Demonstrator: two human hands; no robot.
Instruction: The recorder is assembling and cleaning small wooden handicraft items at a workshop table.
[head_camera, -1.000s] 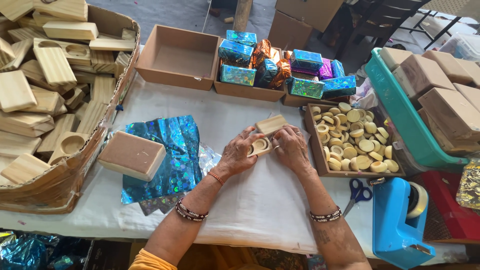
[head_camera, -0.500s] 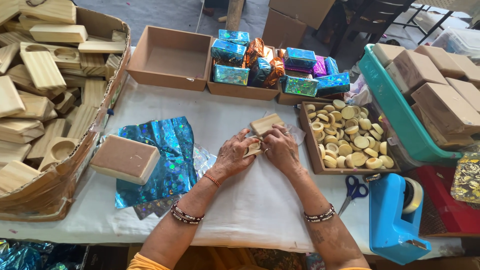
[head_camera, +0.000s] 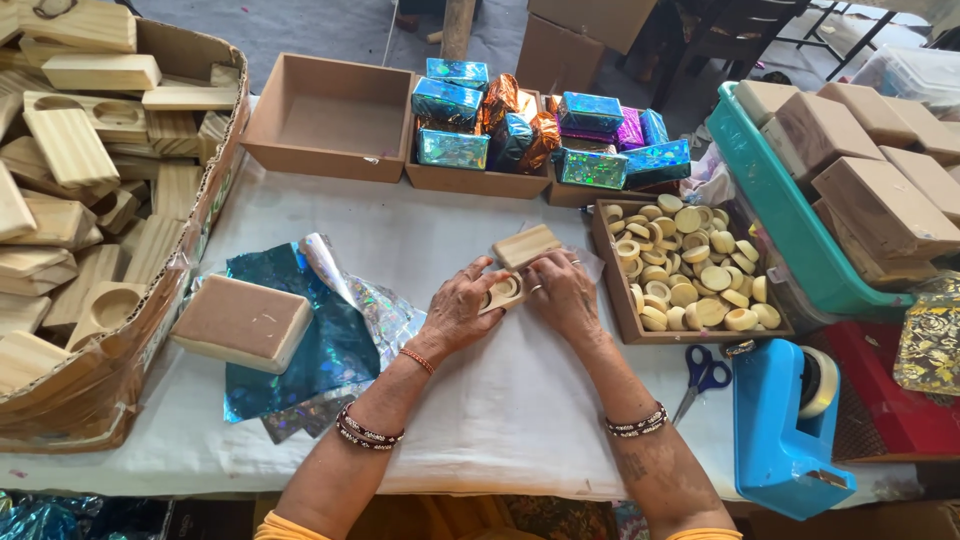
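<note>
Together the left hand (head_camera: 462, 305) and right hand (head_camera: 562, 292) pinch a small wooden holder (head_camera: 503, 292) mid-worktop (head_camera: 500, 420) — uneven pressure might pop its round soap out, toward the loose lid (head_camera: 526, 246) just beyond.

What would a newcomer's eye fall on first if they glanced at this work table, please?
Probably the shiny foil-wrapped boxes in blue, green, orange and purple, heaped in trays at the far edge. Next, at the centre of the white cloth, the left hand and right hand press on a small wooden holder with a round puck in its hollow. A big cardboard box of wooden blocks fills the left side, and a tray of pale round pucks sits right.
</note>
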